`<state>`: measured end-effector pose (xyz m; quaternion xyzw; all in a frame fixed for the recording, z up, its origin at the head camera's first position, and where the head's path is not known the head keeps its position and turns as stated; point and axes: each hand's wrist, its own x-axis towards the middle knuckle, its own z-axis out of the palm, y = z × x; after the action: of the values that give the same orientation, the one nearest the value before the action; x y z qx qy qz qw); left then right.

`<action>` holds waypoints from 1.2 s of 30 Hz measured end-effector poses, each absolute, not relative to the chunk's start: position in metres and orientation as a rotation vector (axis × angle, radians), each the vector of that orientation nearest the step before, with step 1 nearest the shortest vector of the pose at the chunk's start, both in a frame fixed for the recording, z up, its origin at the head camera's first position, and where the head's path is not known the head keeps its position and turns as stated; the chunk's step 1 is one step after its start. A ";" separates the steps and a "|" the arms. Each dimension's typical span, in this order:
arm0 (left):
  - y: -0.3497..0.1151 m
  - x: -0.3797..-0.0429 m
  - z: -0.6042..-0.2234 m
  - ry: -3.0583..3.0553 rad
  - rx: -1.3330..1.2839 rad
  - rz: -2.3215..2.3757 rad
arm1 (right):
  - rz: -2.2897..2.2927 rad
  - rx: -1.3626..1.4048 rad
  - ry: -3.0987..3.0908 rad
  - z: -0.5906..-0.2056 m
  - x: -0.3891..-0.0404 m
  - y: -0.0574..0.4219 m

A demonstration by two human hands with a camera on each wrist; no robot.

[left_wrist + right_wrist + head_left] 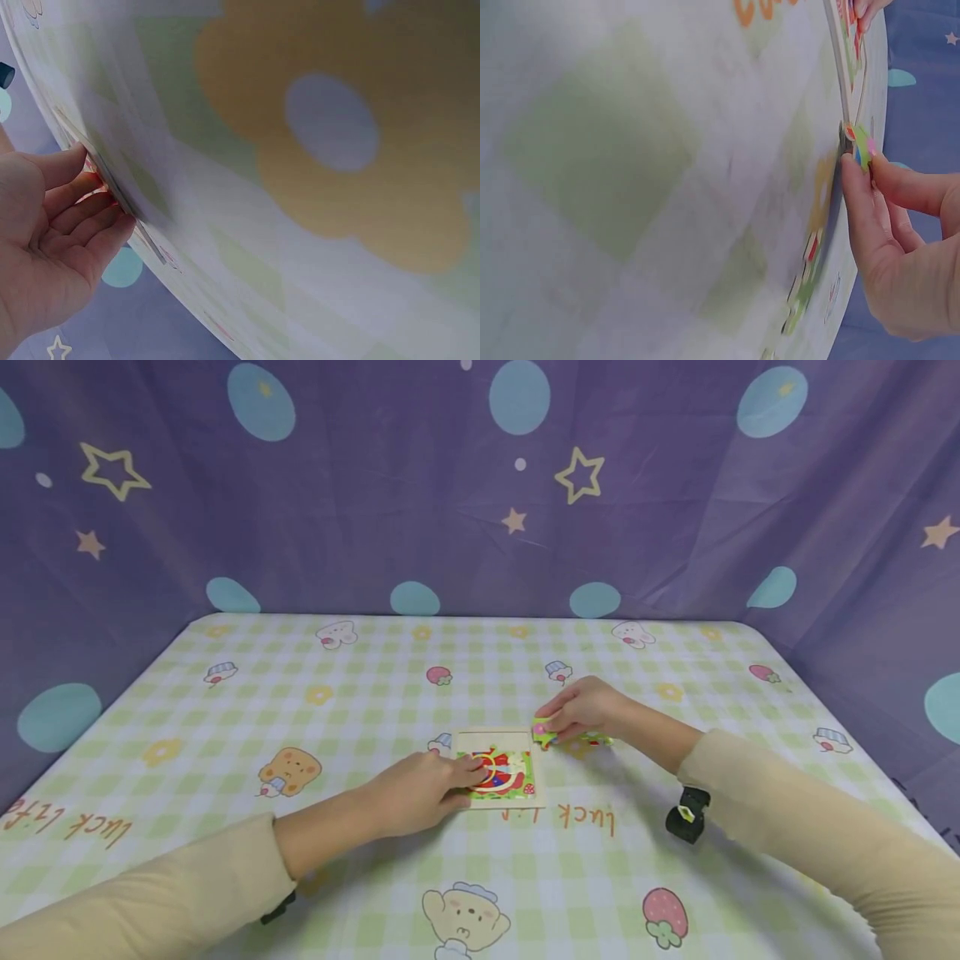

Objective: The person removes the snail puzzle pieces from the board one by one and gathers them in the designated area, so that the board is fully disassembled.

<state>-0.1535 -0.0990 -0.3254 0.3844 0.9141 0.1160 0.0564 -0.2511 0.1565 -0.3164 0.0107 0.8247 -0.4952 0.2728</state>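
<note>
A square wooden jigsaw puzzle board [495, 739] lies flat near the middle of the table, its upper strip bare wood and its lower part filled with a red, green and yellow picture. My left hand [416, 793] comes from the left, and its fingertips rest on the picture; in the left wrist view the thumb lies by the board's edge [150, 244]. Just past the board's upper right corner, my right hand [588, 708] pinches a green and pink puzzle piece [864, 146] between thumb and fingers. More puzzle pieces [802, 289] lie on the cloth beneath and beside that hand.
A checked tablecloth [360, 693] with printed cartoons covers the table. Purple curtains [450, 485] hang behind and at both sides. A black strap device [686, 817] sits at the right wrist.
</note>
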 end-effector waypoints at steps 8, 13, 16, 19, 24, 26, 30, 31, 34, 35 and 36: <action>-0.099 -0.153 -0.325 2.775 1.173 0.354 | -1.118 -0.032 2.440 -0.313 -0.250 0.164; -0.100 -0.153 -0.325 2.781 1.174 0.356 | -0.938 -0.191 2.616 -0.313 -0.251 0.169; -0.100 -0.153 -0.326 2.776 1.176 0.369 | -0.821 -0.347 2.694 -0.314 -0.252 0.172; -0.100 -0.153 -0.326 2.769 1.169 0.380 | -0.744 -0.469 2.722 -0.314 -0.254 0.174; -0.100 -0.153 -0.327 2.768 1.166 0.377 | -0.712 -0.518 2.716 -0.313 -0.255 0.175; -0.100 -0.153 -0.327 2.771 1.170 0.375 | -0.705 -0.518 2.716 -0.313 -0.255 0.176; -0.100 -0.153 -0.327 2.775 1.174 0.375 | -0.696 -0.515 2.721 -0.314 -0.255 0.176; -0.100 -0.153 -0.327 2.774 1.174 0.377 | -0.694 -0.513 2.721 -0.314 -0.255 0.176; -0.100 -0.153 -0.327 2.776 1.174 0.377 | -0.684 -0.518 2.727 -0.313 -0.255 0.177; -0.100 -0.153 -0.327 2.776 1.174 0.379 | -0.681 -0.525 2.730 -0.313 -0.255 0.177; -0.100 -0.153 -0.327 2.776 1.173 0.379 | -0.677 -0.531 2.734 -0.313 -0.255 0.177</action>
<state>-0.1531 -0.1001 -0.3266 0.3858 0.9126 0.1245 0.0521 -0.2547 0.1769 -0.3126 -0.1837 0.9448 -0.2340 0.1372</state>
